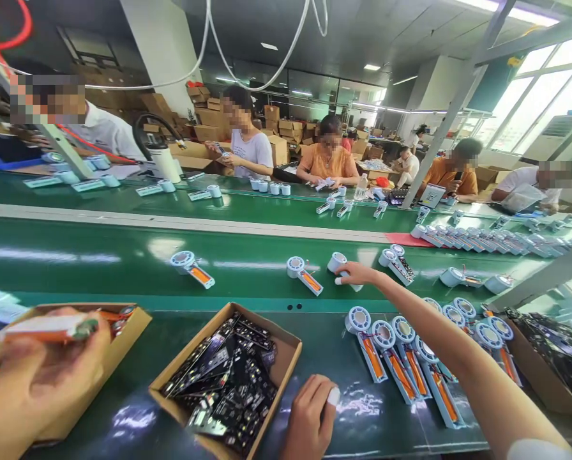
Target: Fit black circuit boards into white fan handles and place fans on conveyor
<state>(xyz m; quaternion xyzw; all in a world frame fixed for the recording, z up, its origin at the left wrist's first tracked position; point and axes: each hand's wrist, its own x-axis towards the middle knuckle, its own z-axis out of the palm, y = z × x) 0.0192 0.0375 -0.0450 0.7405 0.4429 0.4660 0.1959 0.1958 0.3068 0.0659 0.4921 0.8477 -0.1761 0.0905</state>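
Note:
My right hand [360,273] reaches out over the green conveyor belt [123,262] and grips a small white and light-blue fan body [337,261] by its handle, resting it on the belt. Two similar fan bodies [304,275] with orange batteries lie on the belt to its left. My left hand [309,418] rests as a closed fist with a taped fingertip on the near table, beside a cardboard box of black circuit boards [228,380]. A row of fan bodies [401,361] lies under my right forearm.
At the lower left another person's hand [37,377] holds an orange-and-white part over a second cardboard box [127,332]. A box of black boards [554,358] sits at the right. Several people work along the far side of the belt among more fan parts [482,239].

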